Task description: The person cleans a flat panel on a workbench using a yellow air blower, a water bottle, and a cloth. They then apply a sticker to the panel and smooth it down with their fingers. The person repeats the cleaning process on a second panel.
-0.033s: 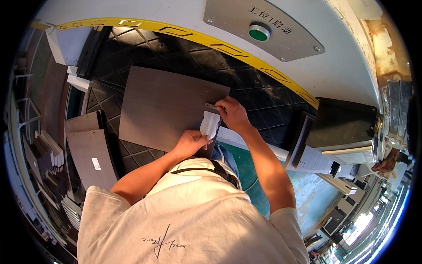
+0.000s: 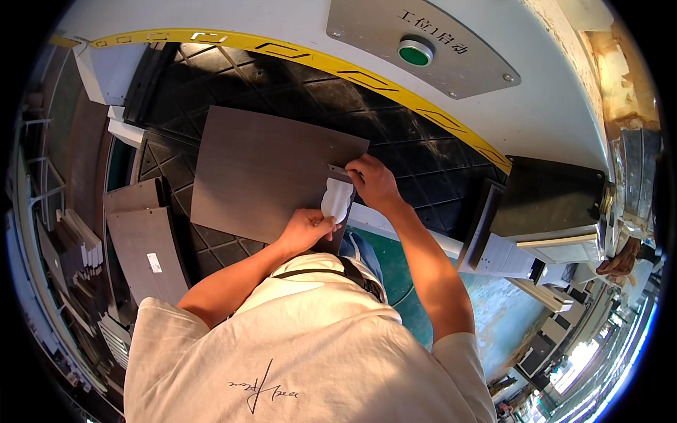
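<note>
A large brown panel (image 2: 264, 173) lies flat on a black quilted bed. At its right end is a white wavy-edged sheet (image 2: 338, 200), and along the top of this sheet runs a narrow grey-brown strip (image 2: 339, 172). My left hand (image 2: 310, 229) is closed, thumb and fingers pinching the sheet's lower end. Closed at the strip's right end, my right hand (image 2: 372, 181) has its fingertips bent down beside the panel's edge. Those fingers partly hide what they grip.
A yellow marked band (image 2: 310, 56) curves along the white machine housing, with a green push button (image 2: 415, 51) above it. Smaller brown panels (image 2: 149, 247) stand to the left. A dark box-like part (image 2: 546, 197) is at the right. Stacked boards (image 2: 81, 243) fill the far left.
</note>
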`<action>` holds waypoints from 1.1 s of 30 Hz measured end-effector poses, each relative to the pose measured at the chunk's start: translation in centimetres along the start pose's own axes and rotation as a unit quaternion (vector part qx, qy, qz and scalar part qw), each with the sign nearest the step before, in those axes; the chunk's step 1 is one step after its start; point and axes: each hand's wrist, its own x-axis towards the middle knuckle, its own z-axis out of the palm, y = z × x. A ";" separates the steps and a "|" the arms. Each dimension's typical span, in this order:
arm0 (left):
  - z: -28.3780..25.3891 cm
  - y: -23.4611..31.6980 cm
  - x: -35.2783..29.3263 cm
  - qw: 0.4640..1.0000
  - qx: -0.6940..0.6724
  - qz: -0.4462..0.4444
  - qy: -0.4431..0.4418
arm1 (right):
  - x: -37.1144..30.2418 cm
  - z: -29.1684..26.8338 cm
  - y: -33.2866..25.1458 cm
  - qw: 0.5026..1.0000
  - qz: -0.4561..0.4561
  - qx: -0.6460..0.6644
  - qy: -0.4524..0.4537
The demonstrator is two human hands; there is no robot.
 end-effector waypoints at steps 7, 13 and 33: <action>-0.1 0.5 -0.7 0.999 0.019 -0.025 -0.006 | 0.0 0.1 0.2 1.000 0.007 -0.003 -0.008; -0.3 -0.4 -0.7 1.000 0.021 -0.017 -0.010 | 0.0 0.2 0.4 1.000 0.003 0.002 -0.003; -0.7 0.0 -1.6 0.996 0.087 -0.024 -0.014 | 0.1 0.1 0.3 1.000 0.012 0.010 -0.010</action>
